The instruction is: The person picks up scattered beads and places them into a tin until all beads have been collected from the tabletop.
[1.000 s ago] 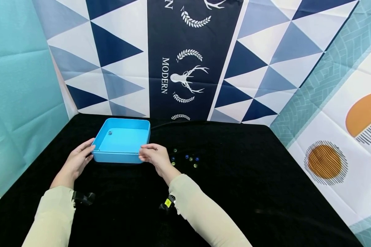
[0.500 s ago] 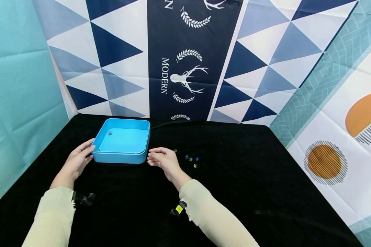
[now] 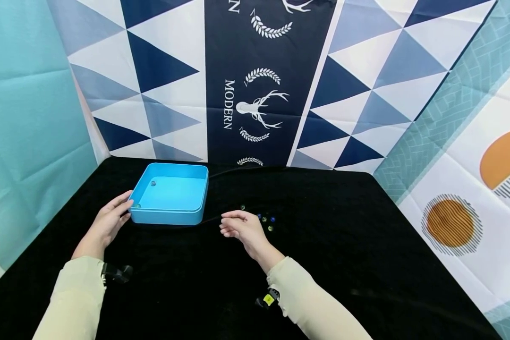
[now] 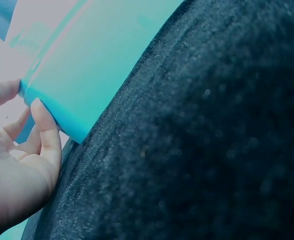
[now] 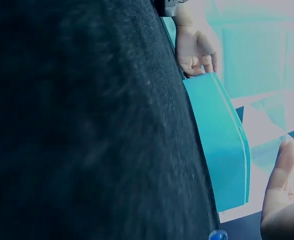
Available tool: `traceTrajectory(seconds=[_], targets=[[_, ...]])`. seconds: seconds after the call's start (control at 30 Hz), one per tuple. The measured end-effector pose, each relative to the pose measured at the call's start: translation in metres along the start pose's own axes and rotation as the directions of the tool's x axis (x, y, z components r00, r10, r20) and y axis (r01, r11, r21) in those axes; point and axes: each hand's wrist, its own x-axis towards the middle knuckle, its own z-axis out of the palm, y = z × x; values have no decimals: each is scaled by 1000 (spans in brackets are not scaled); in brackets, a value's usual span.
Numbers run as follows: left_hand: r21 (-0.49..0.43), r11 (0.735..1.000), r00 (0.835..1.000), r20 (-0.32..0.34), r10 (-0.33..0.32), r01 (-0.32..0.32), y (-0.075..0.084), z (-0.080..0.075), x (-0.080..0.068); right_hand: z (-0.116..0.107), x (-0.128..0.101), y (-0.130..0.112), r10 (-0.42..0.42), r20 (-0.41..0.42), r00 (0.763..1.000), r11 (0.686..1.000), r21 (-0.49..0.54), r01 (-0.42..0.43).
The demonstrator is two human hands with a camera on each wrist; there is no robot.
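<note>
A light blue, open-topped box [image 3: 165, 217] stands on the black cloth at the left. My left hand [image 3: 107, 221] holds its front left corner, with the thumb at the rim and fingers against the outer wall, as the left wrist view shows. Inside the box lie small glass marbles, one near the back left [image 3: 153, 183] and one by the front left corner [image 3: 137, 206]. My right hand [image 3: 245, 231] hovers right of the box, fingers loosely bent, with nothing visible between them. Close behind it lie several marbles, including a blue marble [image 3: 273, 219] and a yellowish marble [image 3: 270, 228].
Black cloth [image 3: 344, 264] covers the table. Patterned fabric [image 3: 170, 94] hangs along its back edge, with teal fabric [image 3: 34, 118] at the left. In the right wrist view a blue marble [image 5: 218, 235] shows at the bottom edge.
My right hand has moved from the box's front right corner rightward and slightly toward me, now overlapping some marbles. The left hand stays at its corner of the box.
</note>
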Motion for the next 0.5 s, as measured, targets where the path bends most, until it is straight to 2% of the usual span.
traceTrajectory(seconds=[0.5], targets=[[-11,1000,1000,-1,-3,3,-1,2,-2,-38,-20,-10,-16,-9,1000,999,-40,15]])
